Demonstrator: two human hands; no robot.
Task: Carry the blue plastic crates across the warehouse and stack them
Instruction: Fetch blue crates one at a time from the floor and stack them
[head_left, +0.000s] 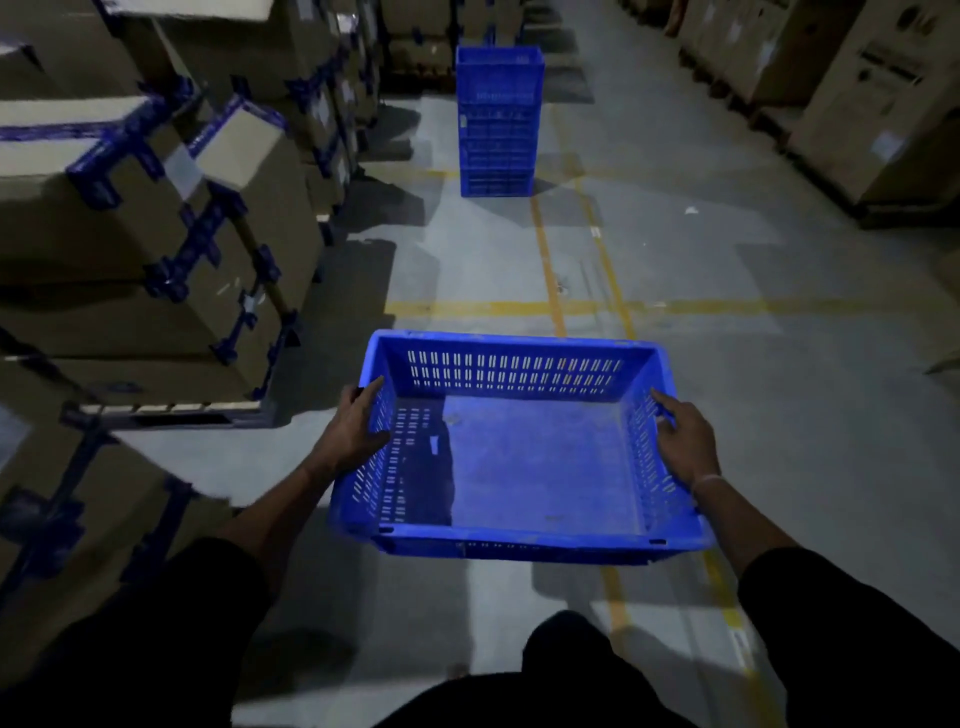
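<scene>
An empty blue plastic crate (524, 467) with slotted walls is held level above the floor in front of me. My left hand (356, 426) grips its left wall, thumb inside the rim. On the opposite wall, my right hand (683, 439) holds the rim, fingers over the top edge. Farther down the aisle a tall stack of blue crates (498, 122) stands on the floor.
Stacked cardboard boxes with blue strapping (156, 223) line the left of the aisle, close to my left arm. More large cartons (852, 93) stand on pallets at the right. Yellow lines (550, 306) cross the grey concrete floor between me and the stack.
</scene>
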